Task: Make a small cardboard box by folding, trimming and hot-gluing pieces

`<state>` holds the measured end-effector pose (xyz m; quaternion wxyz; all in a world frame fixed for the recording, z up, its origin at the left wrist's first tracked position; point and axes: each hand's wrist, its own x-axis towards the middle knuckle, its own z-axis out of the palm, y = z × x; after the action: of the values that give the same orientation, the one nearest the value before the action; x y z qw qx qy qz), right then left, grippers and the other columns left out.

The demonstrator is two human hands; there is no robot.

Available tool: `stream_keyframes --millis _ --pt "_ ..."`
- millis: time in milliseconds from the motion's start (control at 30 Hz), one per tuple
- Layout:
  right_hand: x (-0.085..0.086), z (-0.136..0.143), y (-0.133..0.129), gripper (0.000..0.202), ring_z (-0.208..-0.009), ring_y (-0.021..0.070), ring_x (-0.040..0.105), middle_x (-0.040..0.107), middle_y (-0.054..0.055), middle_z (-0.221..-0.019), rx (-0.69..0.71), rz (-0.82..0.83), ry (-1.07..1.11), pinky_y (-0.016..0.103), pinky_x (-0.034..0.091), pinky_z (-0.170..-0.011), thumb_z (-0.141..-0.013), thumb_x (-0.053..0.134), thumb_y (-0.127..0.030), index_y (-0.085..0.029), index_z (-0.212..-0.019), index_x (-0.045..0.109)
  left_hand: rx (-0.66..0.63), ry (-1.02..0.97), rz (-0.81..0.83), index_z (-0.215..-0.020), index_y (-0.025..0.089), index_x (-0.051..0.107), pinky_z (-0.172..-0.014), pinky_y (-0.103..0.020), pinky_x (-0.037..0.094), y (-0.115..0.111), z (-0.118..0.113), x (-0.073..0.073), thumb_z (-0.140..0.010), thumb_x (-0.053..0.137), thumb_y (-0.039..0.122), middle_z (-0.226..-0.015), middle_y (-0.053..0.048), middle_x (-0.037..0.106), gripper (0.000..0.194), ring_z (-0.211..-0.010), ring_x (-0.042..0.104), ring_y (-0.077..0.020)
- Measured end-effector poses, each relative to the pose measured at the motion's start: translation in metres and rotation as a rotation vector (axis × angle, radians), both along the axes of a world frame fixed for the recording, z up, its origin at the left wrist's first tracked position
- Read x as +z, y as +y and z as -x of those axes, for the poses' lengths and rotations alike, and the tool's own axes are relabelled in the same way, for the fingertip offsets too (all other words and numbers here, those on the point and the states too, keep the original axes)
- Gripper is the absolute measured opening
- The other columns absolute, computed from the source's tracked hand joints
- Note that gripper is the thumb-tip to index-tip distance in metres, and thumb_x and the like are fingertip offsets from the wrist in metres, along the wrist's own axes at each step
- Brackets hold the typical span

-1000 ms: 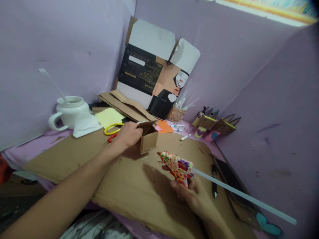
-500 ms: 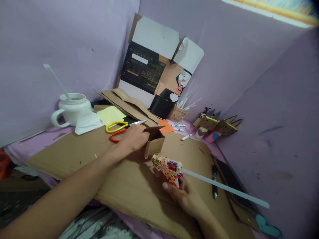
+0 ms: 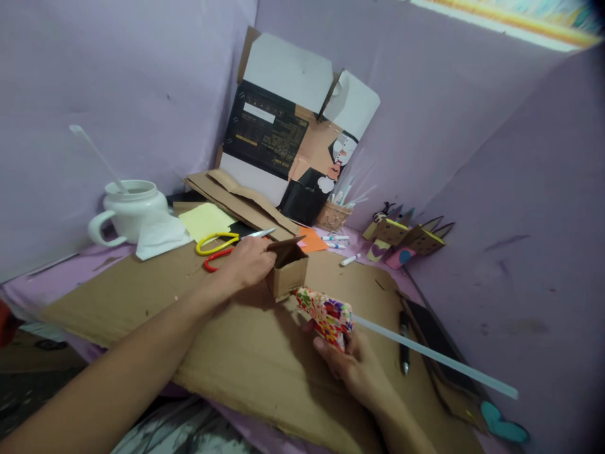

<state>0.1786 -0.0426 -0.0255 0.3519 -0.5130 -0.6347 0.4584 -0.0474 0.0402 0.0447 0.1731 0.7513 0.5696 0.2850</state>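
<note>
Open cardboard sheet (image 3: 236, 359) stretched from its left edge, below one white pot (image 3: 135, 208) and one pair of scissors (image 3: 220, 243), to a left hand (image 3: 250, 261) gripping one small box (image 3: 289, 277) in the sheet's far half. At right, a right hand (image 3: 352, 364) held one floral glue gun (image 3: 326, 313), nozzle at the box's lower edge, short of one black pen (image 3: 405, 360).

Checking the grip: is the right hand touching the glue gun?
Touching: the head view shows the right hand closed around the handle of the glue gun.
</note>
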Motion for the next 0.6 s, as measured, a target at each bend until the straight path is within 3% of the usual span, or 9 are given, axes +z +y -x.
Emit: stream_keyframes --millis 167,600 --pt "0.0092 -0.0007 0.0008 0.035 -0.041 0.0082 0.031 0.036 -0.007 -0.052 -0.028 0.003 -0.032 0.021 0.023 -0.038 -0.076 0.061 -0.043 -0.014 -0.095 0.063 0.005 0.013 0.017 -0.063 0.016 0.062 -0.056 -0.027 0.035 0.0011 0.0008 -0.0003 -0.072 0.037 0.019 -0.063 -0.006 0.062 0.027 -0.062 0.054 -0.0184" --pt "0.0095 -0.0046 0.0032 0.037 -0.038 0.007 0.029 0.035 -0.008 -0.048 -0.151 -0.027 -0.028 0.02 0.021 -0.037 -0.075 0.061 -0.047 -0.013 -0.09 0.062 0.031 0.104 0.011 -0.062 0.014 0.064 -0.056 -0.029 0.038 0.0031 0.0016 -0.0001 -0.073 0.037 0.017 -0.066 -0.01 0.066 0.03 -0.064 0.057 -0.0208"
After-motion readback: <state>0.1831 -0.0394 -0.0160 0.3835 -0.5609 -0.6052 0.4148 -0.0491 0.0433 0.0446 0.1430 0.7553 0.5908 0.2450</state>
